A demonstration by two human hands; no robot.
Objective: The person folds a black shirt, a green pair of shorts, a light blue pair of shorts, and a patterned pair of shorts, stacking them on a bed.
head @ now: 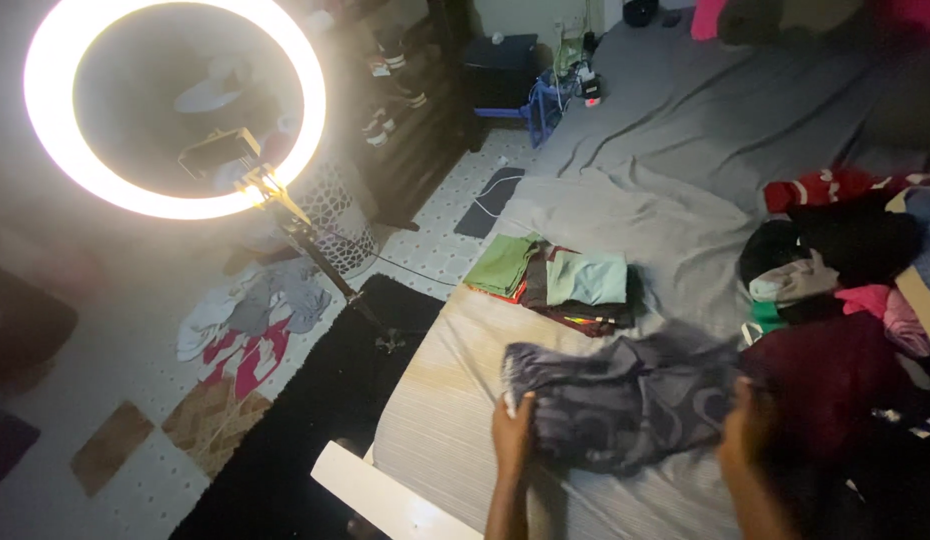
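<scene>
The left hand point(511, 432) grips the left edge of a dark grey patterned garment point(620, 400), fingers closed on the soft, crumpled cloth. The garment lies spread between both hands on the bed point(675, 130), whose grey sheet is wrinkled. Beyond the left hand sits a stack of folded clothes point(560, 282). The right hand point(747, 430) rests on the garment's right end; its grip is blurred and cannot be told.
</scene>
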